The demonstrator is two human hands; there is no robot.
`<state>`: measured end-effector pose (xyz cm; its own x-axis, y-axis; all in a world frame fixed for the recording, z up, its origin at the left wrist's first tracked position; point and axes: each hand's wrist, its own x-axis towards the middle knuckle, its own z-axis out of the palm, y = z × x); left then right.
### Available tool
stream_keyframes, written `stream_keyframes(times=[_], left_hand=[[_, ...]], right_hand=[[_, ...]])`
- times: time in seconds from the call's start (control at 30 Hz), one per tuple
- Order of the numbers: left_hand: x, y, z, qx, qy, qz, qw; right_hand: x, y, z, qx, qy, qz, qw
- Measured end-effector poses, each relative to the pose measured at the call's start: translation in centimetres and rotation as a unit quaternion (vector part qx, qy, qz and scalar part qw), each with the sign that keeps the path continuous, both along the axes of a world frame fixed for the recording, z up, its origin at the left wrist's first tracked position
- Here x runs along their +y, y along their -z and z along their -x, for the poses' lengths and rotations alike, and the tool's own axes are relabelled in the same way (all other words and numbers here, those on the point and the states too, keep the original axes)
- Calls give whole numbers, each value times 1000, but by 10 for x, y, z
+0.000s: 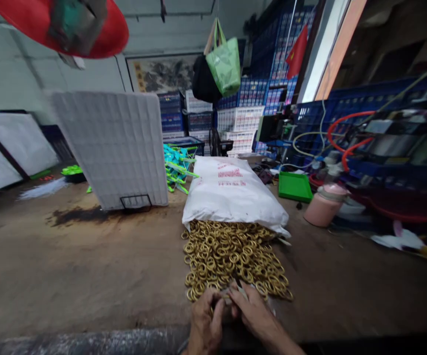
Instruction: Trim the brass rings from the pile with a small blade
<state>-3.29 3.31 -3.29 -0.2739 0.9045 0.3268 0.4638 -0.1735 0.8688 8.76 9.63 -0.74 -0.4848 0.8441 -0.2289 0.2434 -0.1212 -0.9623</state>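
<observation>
A heap of brass-coloured rings [231, 256] spills from the mouth of a white woven sack [235, 197] onto the table. At the near edge of the heap my left hand [206, 315] is closed, thumb against fingers, on what looks like one brass-coloured ring [225, 296]. My right hand [253, 311] meets it from the right, fingers pinched together. A thin pale sliver [240, 287] shows at its fingers; its kind cannot be made out. The hands' undersides are hidden.
A pale ribbed panel [117, 153] stands upright on the brown table [87, 276], left of the sack. Behind it lie turquoise and green pieces [178, 162]. To the right are a green tray [294, 186] and a pink container [324, 206]. A red lampshade [119, 29] hangs upper left.
</observation>
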Motion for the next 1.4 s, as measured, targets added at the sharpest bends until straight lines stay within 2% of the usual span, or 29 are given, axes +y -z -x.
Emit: stream_keyframes(times=[0.07, 0.13, 0.23, 0.43, 0.7, 0.77, 0.93, 1.03, 1.13, 1.2, 1.27, 1.4], left_hand=[[-2, -11, 0, 13, 10, 7, 1000], [-4, -20, -2, 6, 14, 11, 1000], [-7, -27, -3, -24, 26, 26, 999], [-9, -26, -1, -71, 40, 61, 995], [-7, -33, -2, -176, 56, 103, 977], [-7, -34, -2, -221, 65, 136, 964], [-9, -37, -2, -335, 106, 252, 902], [-12, -37, -4, -378, 118, 255, 882], [-15, -39, -6, -396, 109, 239, 880], [-16, -41, -7, -392, 96, 236, 884], [-16, -43, -7, -383, 80, 233, 890], [-15, -45, -6, -363, 52, 223, 903]], right_hand=[[-3, -11, -1, -46, -7, -91, 995], [-6, -19, -1, -73, -15, -122, 990], [-8, -21, 1, -52, -32, -81, 995], [-9, -18, 2, 14, -35, 19, 999], [-7, -14, 2, -3, -39, 50, 998], [-7, -16, 1, 2, -45, 42, 998], [-9, -23, -1, 3, -55, -16, 998], [-9, -25, -1, 15, -66, -11, 998], [-8, -23, -2, 4, -62, 13, 998], [-7, -20, -3, -33, -48, -28, 998], [-9, -19, -6, -91, -47, -118, 988], [-15, -16, -12, -201, -118, -263, 936]])
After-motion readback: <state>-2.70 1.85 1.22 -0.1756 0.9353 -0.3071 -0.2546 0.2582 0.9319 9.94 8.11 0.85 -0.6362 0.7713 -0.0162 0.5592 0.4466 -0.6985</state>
